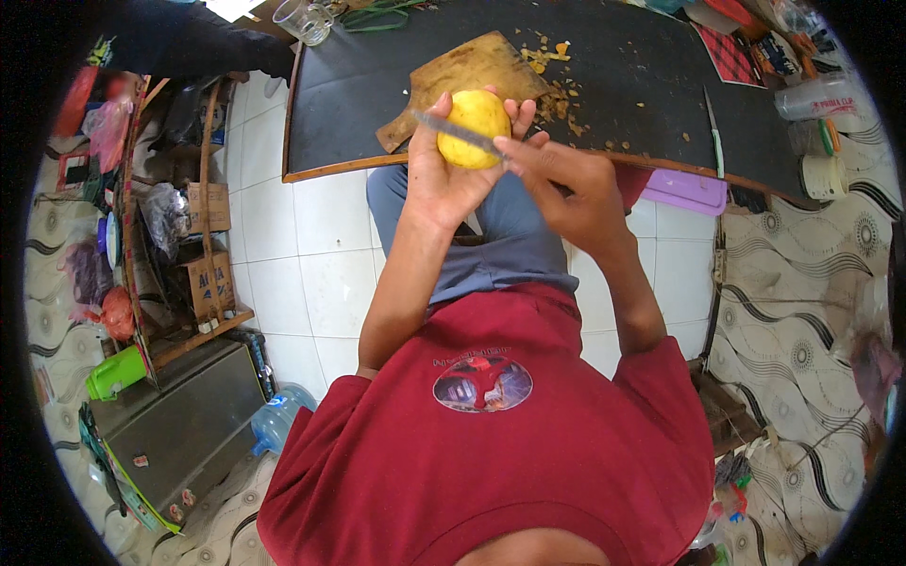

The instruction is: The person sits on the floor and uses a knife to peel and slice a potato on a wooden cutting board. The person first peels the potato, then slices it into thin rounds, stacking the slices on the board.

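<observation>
Cupped in my left hand (442, 187) is a round yellow peeled fruit or tuber (471, 117), its kind not certain, with small dark specks on it. My right hand (566, 184) grips a knife (463, 133), whose handle is hidden by the fingers. The blade lies slantwise across the front of the yellow piece, its tip pointing left past my left thumb. Both hands are above the table's near edge. Just beyond them a worn wooden cutting board (471, 71) rests on the dark table (623, 85), its handle towards the near left.
Brown and yellow peelings (563, 106) lie scattered right of the board. A second knife (715, 134) with a pale handle lies near the table's right end. At the far left stands a glass mug (304, 21). A purple plastic lid or container (686, 191) is below the table edge.
</observation>
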Motion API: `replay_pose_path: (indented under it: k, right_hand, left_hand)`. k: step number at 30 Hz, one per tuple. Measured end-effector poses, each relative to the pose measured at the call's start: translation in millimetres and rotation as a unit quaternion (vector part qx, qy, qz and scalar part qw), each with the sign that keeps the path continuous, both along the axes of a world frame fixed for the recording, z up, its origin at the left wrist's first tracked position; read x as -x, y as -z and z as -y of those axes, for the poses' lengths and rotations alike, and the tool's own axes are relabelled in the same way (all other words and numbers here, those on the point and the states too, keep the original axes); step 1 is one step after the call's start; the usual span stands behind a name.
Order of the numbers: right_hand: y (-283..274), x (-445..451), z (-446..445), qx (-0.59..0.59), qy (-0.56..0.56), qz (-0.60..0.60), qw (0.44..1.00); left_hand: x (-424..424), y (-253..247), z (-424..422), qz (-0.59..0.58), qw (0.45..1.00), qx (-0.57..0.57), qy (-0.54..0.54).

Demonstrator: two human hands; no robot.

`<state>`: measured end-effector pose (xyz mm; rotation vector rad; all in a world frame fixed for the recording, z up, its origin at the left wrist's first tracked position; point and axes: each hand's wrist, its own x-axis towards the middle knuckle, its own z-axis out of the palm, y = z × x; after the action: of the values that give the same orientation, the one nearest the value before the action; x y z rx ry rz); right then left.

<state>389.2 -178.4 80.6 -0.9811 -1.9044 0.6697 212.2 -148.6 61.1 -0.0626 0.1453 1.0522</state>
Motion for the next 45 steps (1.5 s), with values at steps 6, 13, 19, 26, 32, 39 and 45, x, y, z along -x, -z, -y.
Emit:
replay_pose_path:
  k: [6, 13, 19, 26, 32, 39, 45]
  right_hand:
    - [9, -4, -2, -0.023, 0.014, -0.003, 1.000]
    - [7, -8, 6, -0.004, 0.009, -0.018, 1.000]
    - [16, -19, -3, 0.001, 0.070, -0.087, 0.994]
    - [17, -16, 11, 0.037, 0.055, -0.064, 0.996]
    - [23, -19, 9, 0.024, 0.088, -0.094, 0.991]
    - [23, -28, 14, 0.046, 0.098, -0.082, 0.991]
    - [29, -28, 15, 0.011, 0.108, -0.115, 0.987]
  left_hand:
    - [-2, -2, 1, 0.008, 1.000, 0.023, 0.006]
    - [-7, 5, -4, 0.033, 0.999, 0.019, 0.034]
    - [-13, 5, 1, 0.042, 0.997, -0.007, 0.066]
    - [-30, 16, 5, 0.028, 0.998, -0.020, 0.062]
    - [-39, 15, 8, 0.063, 0.994, 0.011, 0.084]
    - [-43, 26, 7, 0.063, 0.993, -0.020, 0.101]
    - [-50, 30, 7, 0.063, 0.993, -0.003, 0.103]
